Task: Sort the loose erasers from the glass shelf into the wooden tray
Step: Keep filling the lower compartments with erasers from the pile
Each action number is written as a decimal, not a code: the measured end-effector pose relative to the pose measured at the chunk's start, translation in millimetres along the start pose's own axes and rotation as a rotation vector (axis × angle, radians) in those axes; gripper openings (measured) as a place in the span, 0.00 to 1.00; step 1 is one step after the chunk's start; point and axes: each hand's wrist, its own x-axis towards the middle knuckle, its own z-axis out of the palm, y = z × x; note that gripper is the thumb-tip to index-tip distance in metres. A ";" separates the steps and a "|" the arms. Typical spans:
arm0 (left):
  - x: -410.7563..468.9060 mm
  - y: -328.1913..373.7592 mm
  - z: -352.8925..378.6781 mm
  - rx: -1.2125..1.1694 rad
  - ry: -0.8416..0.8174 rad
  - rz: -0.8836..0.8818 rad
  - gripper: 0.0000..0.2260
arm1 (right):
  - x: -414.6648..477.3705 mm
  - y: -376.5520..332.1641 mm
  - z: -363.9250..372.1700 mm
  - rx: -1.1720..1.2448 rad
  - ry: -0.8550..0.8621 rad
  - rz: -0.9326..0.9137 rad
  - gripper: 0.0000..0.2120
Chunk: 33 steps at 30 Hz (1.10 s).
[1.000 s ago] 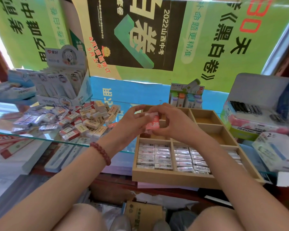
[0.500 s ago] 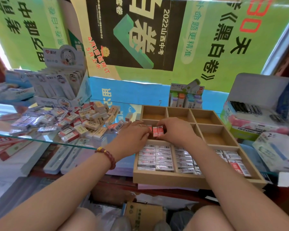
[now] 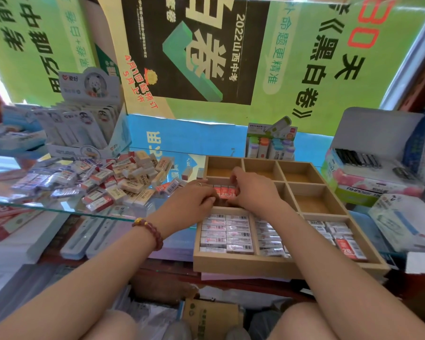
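- At far left on the glass shelf (image 3: 47, 204) lay one heap of loose erasers (image 3: 123, 182), too jumbled to count. One display box of pens (image 3: 84, 136) stood behind it.
- Between the heap and the tray, a strip of bare glass carried two stray erasers (image 3: 187, 173), apart from the heap.
- The left hand (image 3: 192, 202), with one beaded bracelet (image 3: 149, 231) at the wrist, had its fingers curled against the left end of the red erasers (image 3: 224, 191). The right hand (image 3: 253, 192) curled over the right end, so the row was pinched between both.
- Three red ends showed between the hands; any others were hidden.
- In the wooden tray (image 3: 243, 265), three back compartments showed bare floors. The red row sat in the middle-left one, and the front-left one held two columns of wrapped erasers.
- A second earlier the stack was held above the tray. Half a second earlier it was already down, and the hands had barely shifted since.
- The shelf's front edge passed under the left forearm, with the heap lying back from it. The right forearm crossed the tray's front wall.
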 end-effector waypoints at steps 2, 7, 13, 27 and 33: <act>-0.2 -0.6 -2.0 -0.135 0.089 -0.051 0.10 | -1.2 2.2 -0.4 0.038 -0.023 0.002 0.21; -2.4 -28.0 -18.0 -0.193 0.451 -0.333 0.12 | -3.8 5.3 -15.6 0.115 0.056 0.043 0.17; -4.7 -49.6 -2.6 0.058 0.262 -0.326 0.18 | -8.4 -10.9 -25.0 0.241 0.088 -0.037 0.11; -13.5 -38.8 -12.8 -0.439 0.520 -0.408 0.16 | -5.4 -51.3 -14.9 0.273 0.048 -0.201 0.13; -19.1 -12.2 -37.8 -1.178 0.536 -0.377 0.15 | -8.5 -59.2 -8.7 0.542 -0.019 -0.232 0.37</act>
